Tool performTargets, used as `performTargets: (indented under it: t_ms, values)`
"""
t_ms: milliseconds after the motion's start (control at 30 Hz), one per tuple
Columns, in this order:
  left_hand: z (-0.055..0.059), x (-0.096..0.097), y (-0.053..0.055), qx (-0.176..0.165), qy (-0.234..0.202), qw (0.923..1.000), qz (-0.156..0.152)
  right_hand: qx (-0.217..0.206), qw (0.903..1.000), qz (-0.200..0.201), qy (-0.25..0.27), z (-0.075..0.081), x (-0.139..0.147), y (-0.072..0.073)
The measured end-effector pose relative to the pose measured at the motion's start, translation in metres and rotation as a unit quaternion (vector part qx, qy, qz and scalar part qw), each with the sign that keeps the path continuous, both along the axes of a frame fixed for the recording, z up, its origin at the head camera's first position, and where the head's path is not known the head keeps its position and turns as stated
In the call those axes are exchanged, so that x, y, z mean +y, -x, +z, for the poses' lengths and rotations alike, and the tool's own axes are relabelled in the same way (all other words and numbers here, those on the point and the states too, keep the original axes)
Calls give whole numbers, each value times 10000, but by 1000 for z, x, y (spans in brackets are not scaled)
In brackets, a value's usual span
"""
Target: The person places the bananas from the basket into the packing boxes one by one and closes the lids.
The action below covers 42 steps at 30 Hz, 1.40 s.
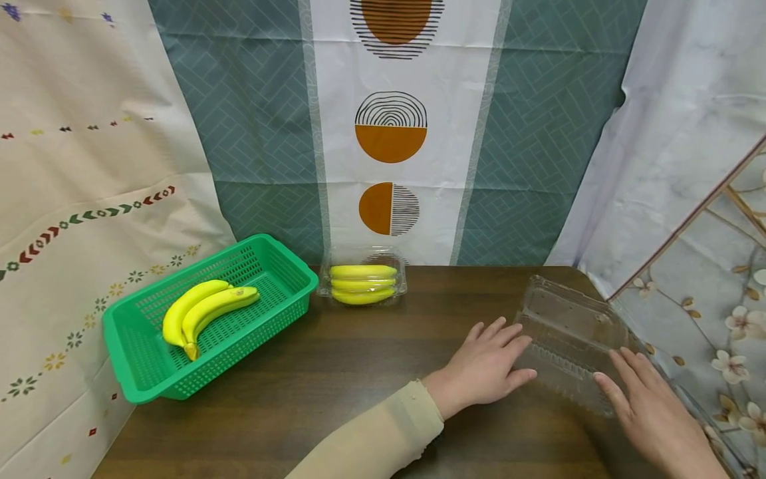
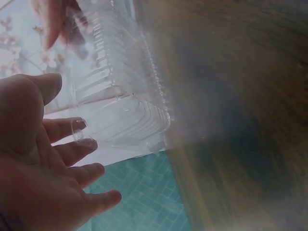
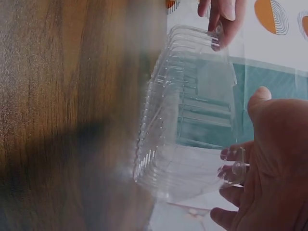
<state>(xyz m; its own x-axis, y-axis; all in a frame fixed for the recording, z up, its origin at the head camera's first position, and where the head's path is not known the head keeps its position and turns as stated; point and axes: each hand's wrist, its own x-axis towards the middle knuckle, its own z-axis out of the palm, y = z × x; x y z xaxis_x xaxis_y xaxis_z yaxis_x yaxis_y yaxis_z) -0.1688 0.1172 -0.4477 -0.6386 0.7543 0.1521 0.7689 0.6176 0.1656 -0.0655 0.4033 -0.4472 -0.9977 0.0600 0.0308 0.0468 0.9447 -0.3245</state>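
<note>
Lower right of the head frame: a clear, open, hinged rectangular plastic container [image 1: 571, 332] is positioned between both hands. Left hand [image 1: 481, 362]: fingers extended, not grasping, at the container's left edge. Right hand [image 1: 652, 409]: fingers extended, not grasping, at its right edge; firm contact cannot be confirmed. Left of frame: green perforated plastic basket [image 1: 251, 346] containing yellow curved bananas [image 1: 218, 309]. Centre: clear banana-filled plastic box [image 1: 401, 285].

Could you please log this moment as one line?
left hand: at left end of clear box; right hand: at its right end; clear box: empty; green basket: two bananas; second box: bananas inside
</note>
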Motion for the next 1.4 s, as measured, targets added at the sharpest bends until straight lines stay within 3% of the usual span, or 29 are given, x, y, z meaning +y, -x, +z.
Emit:
performTargets:
  t_ms: [867,1400]
  values:
    - [-18,-7,0,-191,147,9997,-76,-559,9982,-212,22,-28,15,4]
    - [-23,-5,-1,-180,199,9996,-129,-712,9963,-294,371,-43,15,3]
